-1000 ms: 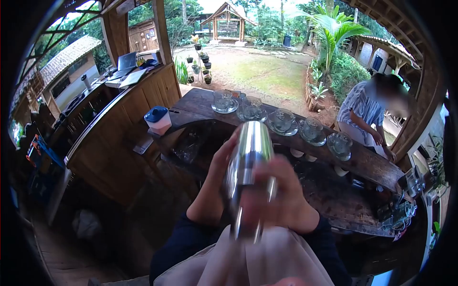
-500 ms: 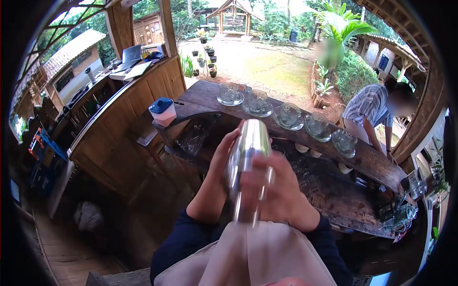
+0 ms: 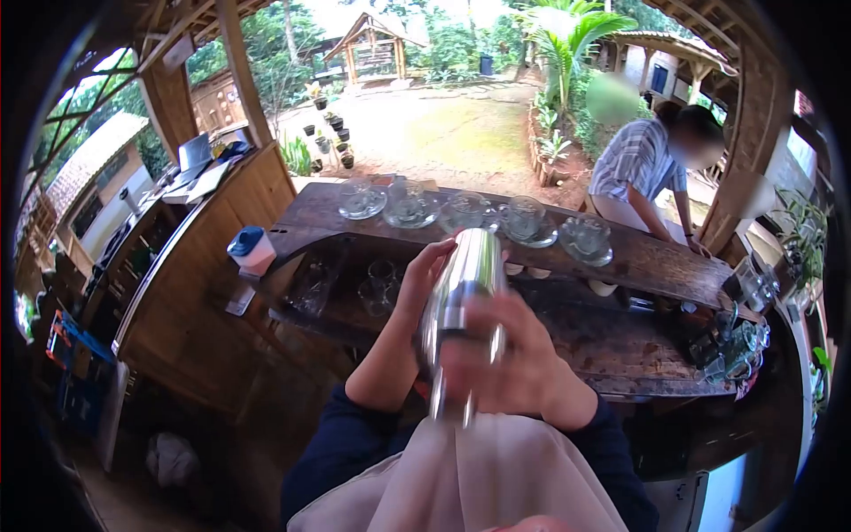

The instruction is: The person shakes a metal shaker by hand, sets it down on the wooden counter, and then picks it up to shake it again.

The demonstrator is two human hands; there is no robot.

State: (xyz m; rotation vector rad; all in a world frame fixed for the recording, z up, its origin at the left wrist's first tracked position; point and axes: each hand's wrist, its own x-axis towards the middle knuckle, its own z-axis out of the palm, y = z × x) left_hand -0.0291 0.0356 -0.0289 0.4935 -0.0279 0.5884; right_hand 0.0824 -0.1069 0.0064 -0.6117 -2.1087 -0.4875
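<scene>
A shiny metal shaker (image 3: 470,284), blurred by motion in its lower part, is held between both my hands in front of my chest. My left hand (image 3: 427,275) grips its left side, and part of that hand is hidden behind the metal. Around the right and lower side wraps my right hand (image 3: 510,346), its fingers smeared. Beyond the shaker, glass cups on saucers stand in a row along the dark wooden counter's raised shelf, among them a left cup (image 3: 362,200) and a right cup (image 3: 586,240).
A container with a blue lid (image 3: 252,250) stands at the counter's left end. Glassware (image 3: 731,346) is gathered at the right end. Behind the counter (image 3: 656,266), a person in a striped shirt (image 3: 634,160) leans with hands on it. A wooden cabinet (image 3: 204,293) is at left.
The view has turned, so the counter, cups and person appear further left. The shaker stays in both my hands, its lower part still blurred. The other person is still leaning at the counter.
</scene>
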